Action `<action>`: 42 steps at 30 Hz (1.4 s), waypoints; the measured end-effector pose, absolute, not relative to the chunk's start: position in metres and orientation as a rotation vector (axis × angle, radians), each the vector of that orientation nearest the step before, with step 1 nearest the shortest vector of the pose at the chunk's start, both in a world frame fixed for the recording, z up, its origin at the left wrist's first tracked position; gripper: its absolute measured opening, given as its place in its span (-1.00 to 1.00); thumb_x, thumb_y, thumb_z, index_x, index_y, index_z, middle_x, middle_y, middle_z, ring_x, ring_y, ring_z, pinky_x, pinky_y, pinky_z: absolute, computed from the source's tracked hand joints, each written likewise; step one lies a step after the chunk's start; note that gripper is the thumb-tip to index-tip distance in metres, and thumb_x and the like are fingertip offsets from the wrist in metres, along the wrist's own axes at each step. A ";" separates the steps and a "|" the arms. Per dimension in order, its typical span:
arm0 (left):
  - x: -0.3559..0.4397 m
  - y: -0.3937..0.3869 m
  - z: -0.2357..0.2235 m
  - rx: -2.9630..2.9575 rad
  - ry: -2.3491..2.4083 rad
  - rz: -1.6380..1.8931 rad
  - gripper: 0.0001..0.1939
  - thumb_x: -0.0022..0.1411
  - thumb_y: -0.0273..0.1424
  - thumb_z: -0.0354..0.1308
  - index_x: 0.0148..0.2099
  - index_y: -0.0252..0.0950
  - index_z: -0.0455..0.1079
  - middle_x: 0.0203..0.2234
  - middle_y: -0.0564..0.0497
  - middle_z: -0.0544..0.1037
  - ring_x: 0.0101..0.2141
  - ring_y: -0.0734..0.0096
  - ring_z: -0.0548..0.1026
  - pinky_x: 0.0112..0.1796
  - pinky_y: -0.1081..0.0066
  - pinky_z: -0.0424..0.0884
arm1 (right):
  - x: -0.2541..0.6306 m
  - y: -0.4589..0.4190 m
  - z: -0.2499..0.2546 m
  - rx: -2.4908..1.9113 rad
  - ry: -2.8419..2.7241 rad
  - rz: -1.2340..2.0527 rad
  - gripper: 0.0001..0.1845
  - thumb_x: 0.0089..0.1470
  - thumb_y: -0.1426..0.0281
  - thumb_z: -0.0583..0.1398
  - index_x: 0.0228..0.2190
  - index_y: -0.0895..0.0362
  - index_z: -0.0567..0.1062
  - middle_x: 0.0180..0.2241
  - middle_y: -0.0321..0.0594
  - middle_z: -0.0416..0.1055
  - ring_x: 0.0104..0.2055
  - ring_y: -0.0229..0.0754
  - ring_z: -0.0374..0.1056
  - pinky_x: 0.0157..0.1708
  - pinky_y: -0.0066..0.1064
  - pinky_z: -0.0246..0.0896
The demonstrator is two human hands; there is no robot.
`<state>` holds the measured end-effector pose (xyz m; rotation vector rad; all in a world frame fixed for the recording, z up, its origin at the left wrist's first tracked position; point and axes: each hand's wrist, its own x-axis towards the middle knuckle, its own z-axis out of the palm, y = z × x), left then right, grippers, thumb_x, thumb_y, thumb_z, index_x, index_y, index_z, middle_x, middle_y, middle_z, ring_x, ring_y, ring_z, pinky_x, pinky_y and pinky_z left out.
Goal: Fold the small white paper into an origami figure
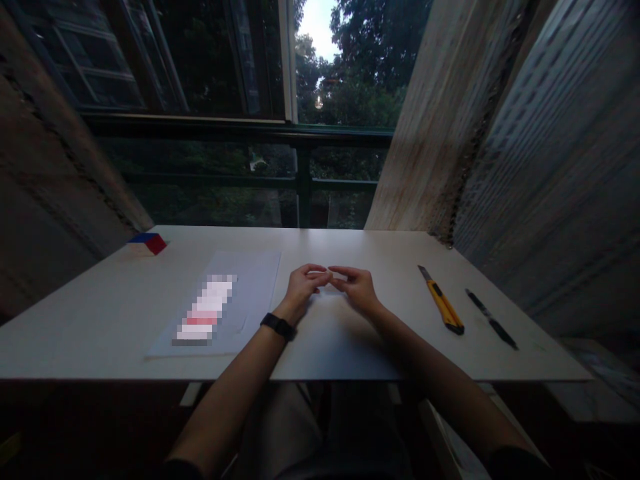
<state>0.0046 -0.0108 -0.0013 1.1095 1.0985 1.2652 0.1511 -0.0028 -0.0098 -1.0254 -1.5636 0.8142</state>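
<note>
My left hand (304, 283) and my right hand (356, 287) meet above the middle of the white table (345, 353). Thumbs and fingers of both are bent into pinches, with the fingertips touching or almost touching. Whatever lies between them, if anything, is too small and dim to make out. A pale patch shows on the tabletop just under the fingers. On my left wrist sits a black watch (278, 327). Sheets of white paper (260, 293) lie left of my left hand, a blurred-out area on top. To the right of my right hand rests a yellow utility knife (442, 303), blade pointing away.
Beyond the knife lies a dark pen (492, 320) near the right edge. A blue, red and white cube (148, 244) stands at the far left corner. Behind the table is a window (345, 93), with a curtain (425, 113) on the right.
</note>
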 end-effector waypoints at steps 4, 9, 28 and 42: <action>0.004 -0.010 -0.003 1.109 1.103 1.269 -0.58 -0.30 -0.25 0.39 -0.35 -0.34 0.41 -0.51 -0.06 0.54 -0.51 0.46 0.42 -0.56 0.52 0.17 | 0.152 -0.002 -0.011 -1.020 -1.561 0.856 -0.58 -0.24 0.23 0.28 -0.31 0.22 0.57 -0.69 -0.34 0.26 -0.64 -0.40 -0.07 -0.63 -0.49 -0.12; 0.004 -0.009 -0.003 1.090 1.092 1.289 -0.61 -0.27 -0.28 0.37 -0.35 -0.34 0.42 -0.53 -0.05 0.54 -0.54 0.48 0.40 -0.57 0.52 0.15 | 0.152 0.000 -0.014 -1.001 -1.554 0.892 -0.57 -0.24 0.24 0.29 -0.29 0.23 0.56 -0.70 -0.35 0.23 -0.64 -0.40 -0.04 -0.63 -0.50 -0.09; 0.003 -0.003 -0.007 1.557 1.257 1.204 -0.69 -0.03 -0.18 0.17 -0.41 -0.37 0.49 -0.61 -0.02 0.47 -0.54 0.42 0.37 -0.53 0.47 0.20 | 0.165 0.005 -0.005 -0.900 -1.551 1.284 -0.37 -0.43 0.31 0.38 -0.20 0.23 0.46 -0.57 -0.36 0.32 -0.60 -0.38 0.19 -0.61 -0.47 0.14; 0.011 -0.013 -0.004 2.012 1.323 1.215 -0.81 0.11 -0.33 0.05 -0.49 -0.28 0.35 -0.58 0.04 0.42 -0.50 0.43 0.31 -0.44 0.44 0.13 | 0.169 0.010 -0.015 -0.910 -1.672 1.278 -0.36 -0.40 0.37 0.38 -0.15 0.13 0.45 -0.33 -0.19 0.42 -0.27 -0.15 0.36 -0.34 -0.29 0.32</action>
